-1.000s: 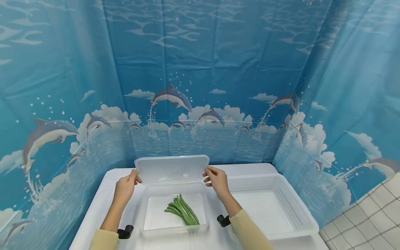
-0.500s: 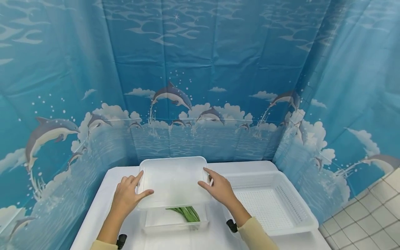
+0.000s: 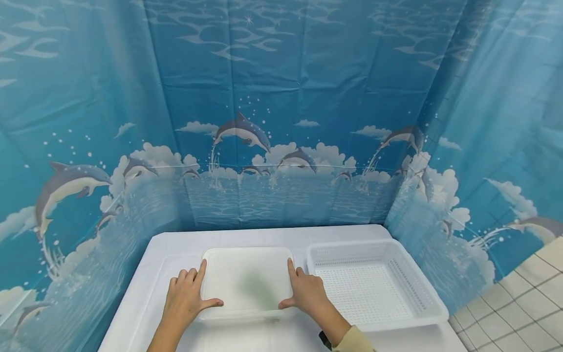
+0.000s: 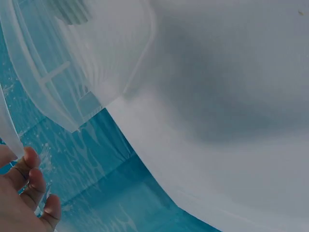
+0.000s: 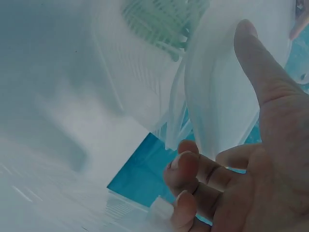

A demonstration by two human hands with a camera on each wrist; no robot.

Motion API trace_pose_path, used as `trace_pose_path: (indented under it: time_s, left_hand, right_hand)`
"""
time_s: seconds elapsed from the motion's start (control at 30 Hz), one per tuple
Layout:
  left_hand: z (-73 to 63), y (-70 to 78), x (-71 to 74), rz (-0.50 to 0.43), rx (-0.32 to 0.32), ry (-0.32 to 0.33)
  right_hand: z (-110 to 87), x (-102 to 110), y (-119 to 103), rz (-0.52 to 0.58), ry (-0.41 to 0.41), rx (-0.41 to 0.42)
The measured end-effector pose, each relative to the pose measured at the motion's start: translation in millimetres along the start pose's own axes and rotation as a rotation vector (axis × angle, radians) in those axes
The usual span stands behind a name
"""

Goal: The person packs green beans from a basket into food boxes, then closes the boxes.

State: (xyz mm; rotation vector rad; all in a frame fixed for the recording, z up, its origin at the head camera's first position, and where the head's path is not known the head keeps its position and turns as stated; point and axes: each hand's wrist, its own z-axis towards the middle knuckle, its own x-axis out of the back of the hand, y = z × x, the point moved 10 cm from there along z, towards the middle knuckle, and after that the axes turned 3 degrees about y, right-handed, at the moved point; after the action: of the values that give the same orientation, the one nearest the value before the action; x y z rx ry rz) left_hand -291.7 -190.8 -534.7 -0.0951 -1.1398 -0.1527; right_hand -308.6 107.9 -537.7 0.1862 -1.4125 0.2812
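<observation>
A frosted plastic lid (image 3: 228,274) lies over a clear plastic box (image 4: 48,92) near the front of the table. Through it, green beans (image 5: 157,24) show as a blurred green patch in the head view. My left hand (image 3: 184,296) holds the lid's left edge, its thumb on the near corner and its index finger along the side. Opposite, my right hand (image 3: 309,292) holds the right edge, thumb on top. Both wrist views show the lid tilted, with fingers curled at its edge. Whether the lid is seated all round cannot be told.
A white perforated plastic basket (image 3: 422,298) stands right of the box, close to my right hand. A white cloth (image 3: 176,244) covers the table. Blue curtains (image 3: 281,195) with dolphins hang behind and at both sides. Pale tiles (image 3: 506,303) show at right.
The lid, held upright behind the box at first, has swung forward and down over it, covering the beans. Both hands came forward with it; their thumbs are on its top.
</observation>
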Motion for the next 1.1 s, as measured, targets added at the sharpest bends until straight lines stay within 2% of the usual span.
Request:
trace_pose_path:
  time_s: [0.1, 0.23, 0.37, 0.6, 0.73, 0.97, 1.1]
  left_hand:
    - [-1.3, -2.1, -6.6, -0.004, 0.018, -0.001]
    - [1.5, -6.1, -14.8, -0.029, 0.040, -0.024]
    - [4.2, -10.8, -26.4, -0.068, 0.077, -0.095]
    - [5.0, -16.5, -42.5, -0.104, 0.124, -0.196]
    - [4.1, -17.4, -47.4, -0.120, 0.143, -0.222]
    - [5.1, -18.1, -53.9, -0.202, 0.181, -0.265]
    - [7.3, -17.5, -49.8, -0.180, 0.172, -0.273]
  right_hand:
    - [4.5, -3, 0, -0.020, -0.004, -0.003]
    - [12.0, -9, 1, -0.039, -0.073, -0.027]
    - [17.3, -12, 1, -0.060, -0.135, -0.040]
    - [19.4, -15, -1, -0.023, -0.181, -0.039]
    - [19.5, -21, -2, -0.011, -0.220, -0.035]
    - [20.8, -26, -2, -0.034, -0.278, -0.030]
    - [21.7, -27, -1, 0.001, -0.296, -0.041]
